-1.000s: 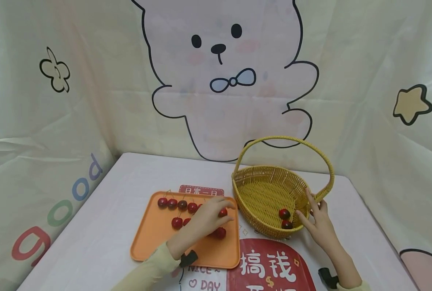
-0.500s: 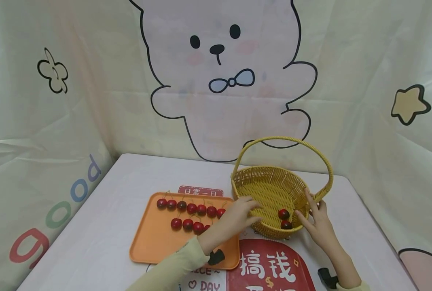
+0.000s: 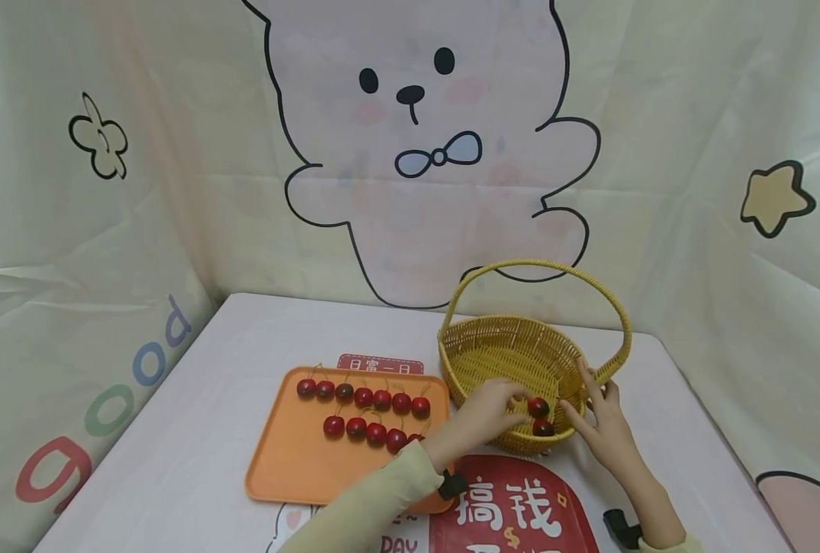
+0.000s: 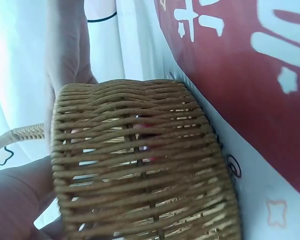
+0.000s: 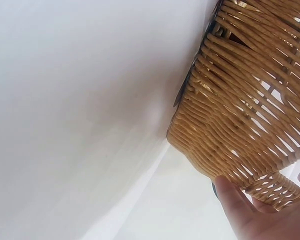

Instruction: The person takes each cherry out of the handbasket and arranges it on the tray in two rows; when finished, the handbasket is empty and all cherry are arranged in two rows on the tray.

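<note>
A yellow wicker basket (image 3: 500, 353) with a tall arched handle stands at the right of the table. Two dark red cherries (image 3: 538, 407) lie inside by its near right wall. My left hand (image 3: 486, 415) reaches over the basket's near rim, thumb and fingertips spread just left of those cherries; nothing shows between them. The wicker wall partly hides its fingers in the left wrist view. My right hand (image 3: 606, 430) holds the basket's right rim beside the handle's foot, also seen in the right wrist view as a hand (image 5: 265, 215) at the wicker edge.
An orange tray (image 3: 292, 468) left of the basket bears two rows of several stemmed cherries (image 3: 376, 435); my left forearm crosses its near right corner. A printed red mat (image 3: 514, 499) lies in front. Fabric with a cartoon bear encloses the table's back and sides.
My left hand has moved right, from above the tray's cherries into the basket beside the two cherries. The right hand stays on the rim. Cherries that the left hand covered on the tray now show.
</note>
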The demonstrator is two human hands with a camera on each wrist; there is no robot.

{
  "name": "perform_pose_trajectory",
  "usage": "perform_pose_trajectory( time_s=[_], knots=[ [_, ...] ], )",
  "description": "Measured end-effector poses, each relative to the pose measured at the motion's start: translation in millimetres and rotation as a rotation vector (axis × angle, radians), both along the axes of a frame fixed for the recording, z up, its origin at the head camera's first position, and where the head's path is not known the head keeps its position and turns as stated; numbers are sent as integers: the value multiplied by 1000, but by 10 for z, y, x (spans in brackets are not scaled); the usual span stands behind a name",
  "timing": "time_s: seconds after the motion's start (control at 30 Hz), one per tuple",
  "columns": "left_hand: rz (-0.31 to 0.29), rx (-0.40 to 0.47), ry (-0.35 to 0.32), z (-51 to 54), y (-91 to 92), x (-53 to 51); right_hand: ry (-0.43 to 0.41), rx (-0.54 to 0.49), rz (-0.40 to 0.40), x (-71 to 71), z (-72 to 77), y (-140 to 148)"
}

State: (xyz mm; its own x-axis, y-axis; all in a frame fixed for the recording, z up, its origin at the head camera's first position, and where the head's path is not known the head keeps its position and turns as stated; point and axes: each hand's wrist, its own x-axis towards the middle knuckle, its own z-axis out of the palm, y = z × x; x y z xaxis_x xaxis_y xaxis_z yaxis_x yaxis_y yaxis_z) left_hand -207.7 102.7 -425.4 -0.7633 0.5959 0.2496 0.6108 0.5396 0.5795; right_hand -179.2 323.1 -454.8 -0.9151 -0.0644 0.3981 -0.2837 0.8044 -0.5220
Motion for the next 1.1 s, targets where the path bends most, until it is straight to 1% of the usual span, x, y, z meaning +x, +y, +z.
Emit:
perform_pose_trajectory(
  time_s=[0.17,0.27,0.37,0.4,0.57,0.83,0.97,1.1],
  knots=[
    [8,-19,-48,-15,102,-34,0,1,4,4,0,-1],
    [14,-45,-74,-30,158,-68,-3,2,2,8,5,-2],
    [20,-95,-81,-48,216,-113,-7,4,-3,14,15,-4],
    [21,-114,-75,-57,236,-132,-9,3,-5,17,18,-5],
    [10,-182,-76,-85,307,-217,-4,-5,2,20,24,-21],
    [31,-213,-123,-133,434,-354,0,-4,-5,14,6,-18],
    [12,-244,-137,-178,497,-409,-11,0,-9,10,8,-10],
    [-17,-270,-117,-223,552,-456,-14,0,-7,8,3,-6]
  ],
)
